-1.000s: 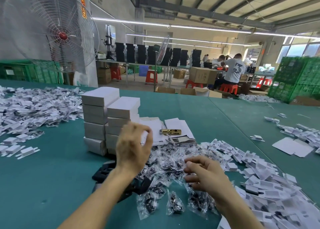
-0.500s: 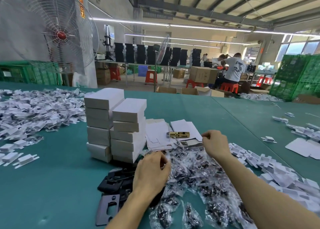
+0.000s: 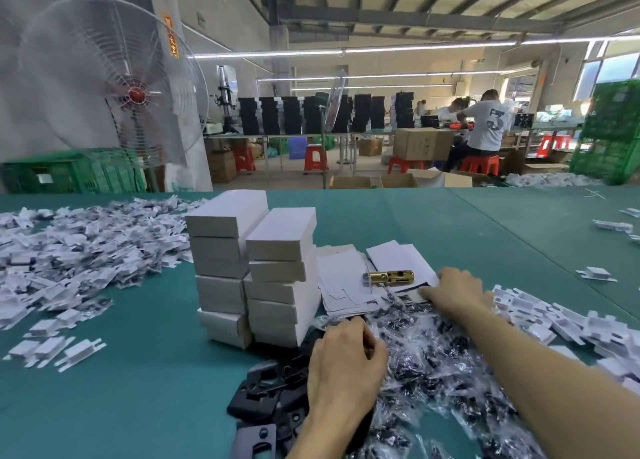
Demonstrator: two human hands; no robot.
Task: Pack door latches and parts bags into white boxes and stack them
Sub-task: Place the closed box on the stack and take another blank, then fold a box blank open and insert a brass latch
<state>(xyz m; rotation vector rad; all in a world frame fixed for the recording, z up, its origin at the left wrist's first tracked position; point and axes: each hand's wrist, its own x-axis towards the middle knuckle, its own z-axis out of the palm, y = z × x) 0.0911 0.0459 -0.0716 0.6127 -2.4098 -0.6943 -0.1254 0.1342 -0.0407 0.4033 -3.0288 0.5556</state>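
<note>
While the brass door latch is lying gleaming on flat white box blanks just left of the right hand, those fingers are pressing flat; left hand is curling loosely over clear parts bags.

On a green table, two stacks of closed white boxes stand side by side. Just right of them lie flat box blanks with a brass door latch on top. The right hand rests on the blanks' near edge, beside the latch. The left hand lies curled over a heap of clear parts bags, next to black plates.
</note>
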